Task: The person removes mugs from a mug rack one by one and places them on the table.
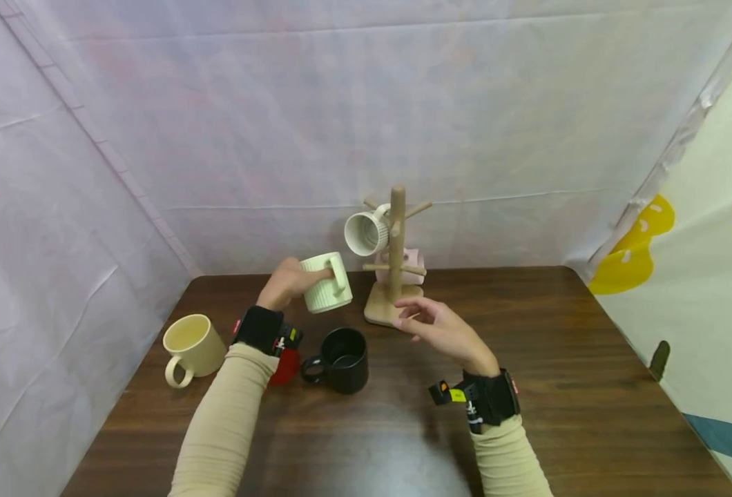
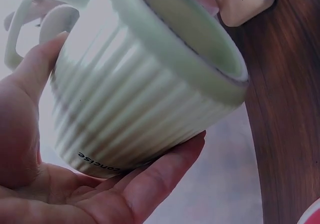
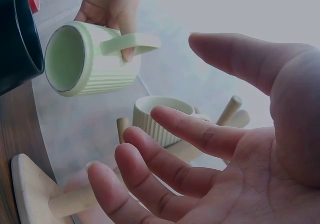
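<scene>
My left hand (image 1: 288, 281) grips a ribbed light green mug (image 1: 327, 284) above the table, left of a wooden mug tree (image 1: 397, 241). The mug is tilted with its mouth downward, as the right wrist view shows. In the left wrist view, the thumb lies by the handle and the fingers curve round the base, near the printed word "concise". My right hand (image 1: 445, 335) holds nothing; its fingers are spread and loosely bent, in front of the tree's base (image 1: 378, 305). A white ribbed mug (image 1: 362, 233) hangs from an upper peg, and a pink mug (image 1: 413, 269) hangs lower.
A black mug (image 1: 349, 369) stands upright on the dark wooden table (image 1: 590, 386), in front of the tree. Beside it, a red object (image 1: 288, 367) is partly hidden by the left wrist. A yellow mug (image 1: 198, 348) stands at the left. White cloth (image 1: 266, 138) hangs behind the table.
</scene>
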Available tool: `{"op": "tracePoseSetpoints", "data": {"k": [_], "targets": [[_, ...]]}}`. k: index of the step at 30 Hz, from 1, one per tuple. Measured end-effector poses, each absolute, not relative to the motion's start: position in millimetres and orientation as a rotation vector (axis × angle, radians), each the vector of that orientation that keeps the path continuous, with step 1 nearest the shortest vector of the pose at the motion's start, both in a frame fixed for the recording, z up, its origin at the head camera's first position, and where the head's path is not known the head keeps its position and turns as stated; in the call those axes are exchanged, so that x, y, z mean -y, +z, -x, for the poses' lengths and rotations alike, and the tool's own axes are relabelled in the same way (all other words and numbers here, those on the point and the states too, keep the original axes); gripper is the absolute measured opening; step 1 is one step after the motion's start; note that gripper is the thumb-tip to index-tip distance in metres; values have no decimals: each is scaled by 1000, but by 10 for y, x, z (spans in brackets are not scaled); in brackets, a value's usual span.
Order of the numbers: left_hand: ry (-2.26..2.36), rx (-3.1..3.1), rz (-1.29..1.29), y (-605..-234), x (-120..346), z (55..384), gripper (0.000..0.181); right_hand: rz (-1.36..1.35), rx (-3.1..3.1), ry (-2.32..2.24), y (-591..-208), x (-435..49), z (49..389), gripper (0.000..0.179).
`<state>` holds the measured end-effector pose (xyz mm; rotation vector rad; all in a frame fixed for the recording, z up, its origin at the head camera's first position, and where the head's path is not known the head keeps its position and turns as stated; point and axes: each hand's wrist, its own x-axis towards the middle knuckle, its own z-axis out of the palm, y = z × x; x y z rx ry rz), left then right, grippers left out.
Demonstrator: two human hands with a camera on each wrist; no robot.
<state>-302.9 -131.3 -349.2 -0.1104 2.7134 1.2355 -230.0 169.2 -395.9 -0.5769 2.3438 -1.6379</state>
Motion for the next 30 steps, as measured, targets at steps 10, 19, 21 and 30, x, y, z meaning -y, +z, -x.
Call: {"op": "tracePoseSetpoints", "data": {"k": [10, 19, 21, 30], "targets": [[1347, -2656, 116, -3526, 1284, 2886, 37, 582, -2348, -1649, -3944, -1683, 2278, 42], [1374, -2627, 73, -3496, 1233, 2818, 34, 598, -2358, -1642, -3947, -1679, 2291, 41], [1380, -2630, 57, -3490, 1220, 2808, 35, 594, -2359, -1639, -3944, -1679, 2289, 42], [1391, -2657, 48, -3458, 1155, 2745, 39, 589, -2352, -1645, -3927, -1675, 2284, 41]]}}
